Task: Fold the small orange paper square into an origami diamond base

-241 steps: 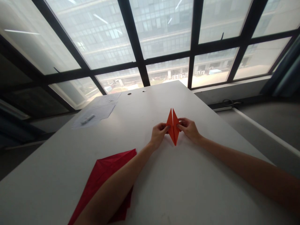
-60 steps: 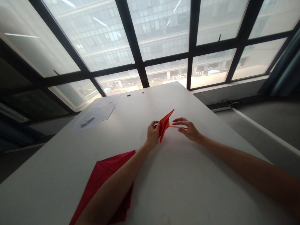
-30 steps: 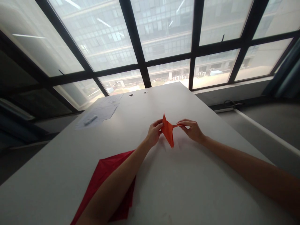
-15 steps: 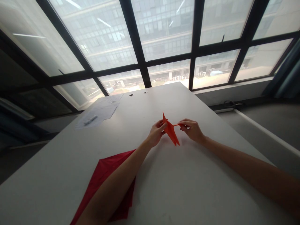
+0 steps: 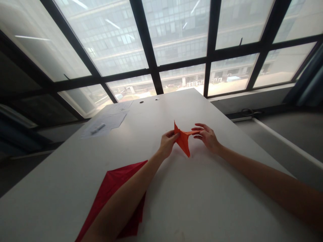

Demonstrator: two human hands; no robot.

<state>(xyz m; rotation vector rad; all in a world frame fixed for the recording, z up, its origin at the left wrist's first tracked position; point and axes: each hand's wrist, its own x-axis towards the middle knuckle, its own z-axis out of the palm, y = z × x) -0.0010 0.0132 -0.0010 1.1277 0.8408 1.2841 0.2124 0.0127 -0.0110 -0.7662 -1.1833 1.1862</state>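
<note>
An orange folded paper figure (image 5: pixel 182 140), with several pointed flaps like origami, is held up above the white table (image 5: pixel 196 195). My left hand (image 5: pixel 168 142) pinches its left side between thumb and fingers. One narrow point of the paper sticks out to the right, its tip between the fingers of my right hand (image 5: pixel 208 137). Those fingers are spread apart; whether any touches the tip is hard to make out. Under my left forearm lies a dark red folded sheet (image 5: pixel 114 183), partly covered by the arm.
Printed papers (image 5: pixel 113 120) lie at the table's far left, with a small light-coloured object (image 5: pixel 98 128) on them. Two round holes show near the far edge. Beyond stand large windows with black frames (image 5: pixel 151 67). A cable (image 5: pixel 248 111) lies right of the table.
The fingers of my right hand have opened from a pinch on the paper's right point. That point now looks broader, and the figure has turned slightly. My left hand keeps its hold.
</note>
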